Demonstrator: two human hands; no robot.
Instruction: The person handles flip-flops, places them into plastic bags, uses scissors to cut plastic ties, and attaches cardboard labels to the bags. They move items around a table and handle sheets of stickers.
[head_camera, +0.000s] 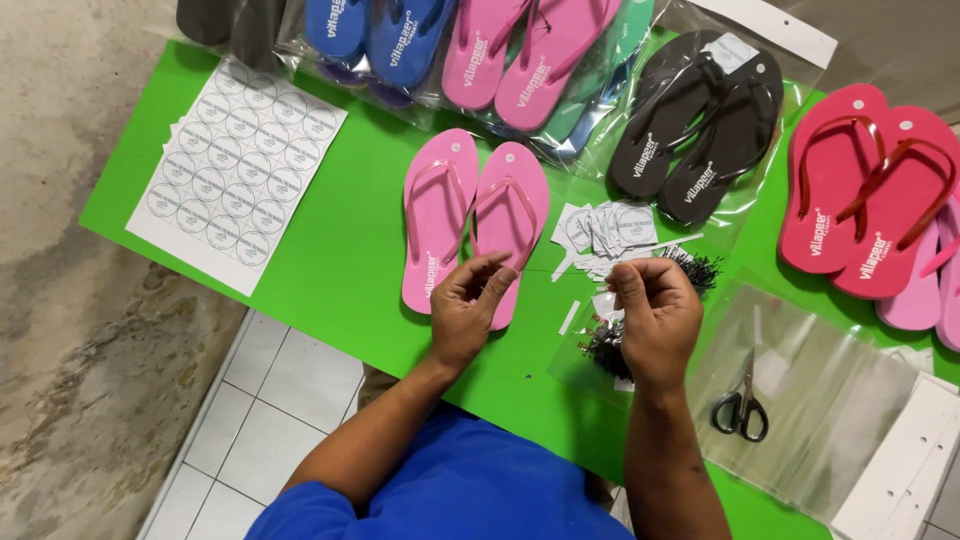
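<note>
A pair of pink flip-flops (470, 215) lies sole-up on the green table (330, 250) in front of me. My left hand (468, 305) hovers over the right sandal's heel, fingers pinched on one end of a thin thread. My right hand (655, 315) pinches the other end, so the thread stretches between them. Under the right hand lies a small clear bag of dark fasteners (603, 345). Just beyond my hands sits a loose pile of small white paper tags (603, 230).
A sheet of round stickers (235, 170) lies at the left. Bagged flip-flops in blue (375, 35), pink (530, 50) and black (695, 120) line the far edge; red ones (870, 190) sit at the right. Black scissors (742, 405) rest on clear plastic bags (820, 400).
</note>
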